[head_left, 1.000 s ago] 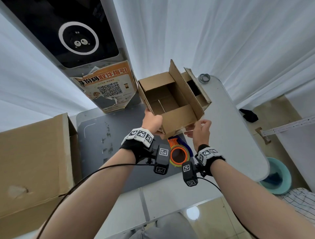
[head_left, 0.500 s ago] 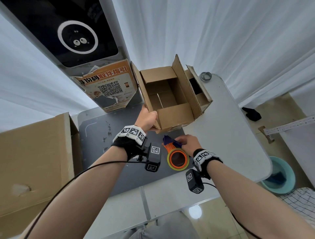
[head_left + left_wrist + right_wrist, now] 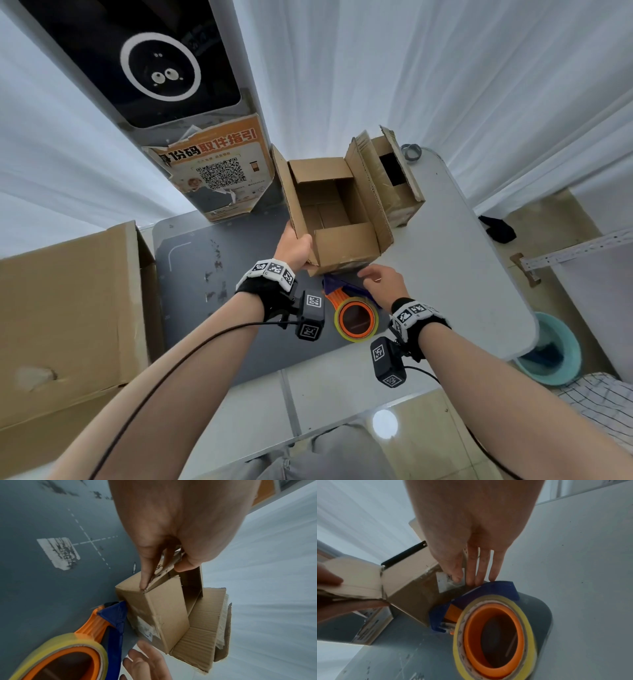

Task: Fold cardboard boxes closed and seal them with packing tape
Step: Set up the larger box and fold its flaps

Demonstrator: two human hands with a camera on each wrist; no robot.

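A small open cardboard box (image 3: 337, 222) stands on the table with its flaps up. My left hand (image 3: 295, 248) pinches its near left corner (image 3: 164, 566), thumb inside, fingers outside. An orange and blue tape dispenser (image 3: 354, 315) with a clear tape roll (image 3: 496, 638) lies on the dark mat just in front of the box. My right hand (image 3: 380, 282) hovers over the dispenser's blue head (image 3: 498, 589), fingers straight and gripping nothing. A second cardboard box (image 3: 394, 181) stands behind, touching the first one's right flap.
A large cardboard box (image 3: 68, 315) fills the left side. A grey kiosk with an orange QR poster (image 3: 212, 171) rises behind the dark mat (image 3: 205, 274). The white table (image 3: 462, 267) extends right, with a tape ring (image 3: 412, 150) at its far end. A teal bin (image 3: 551, 349) sits on the floor.
The box was lowered and set upright on the table, pushed slightly away. My right hand left the box's near side and dropped towards the tape dispenser.
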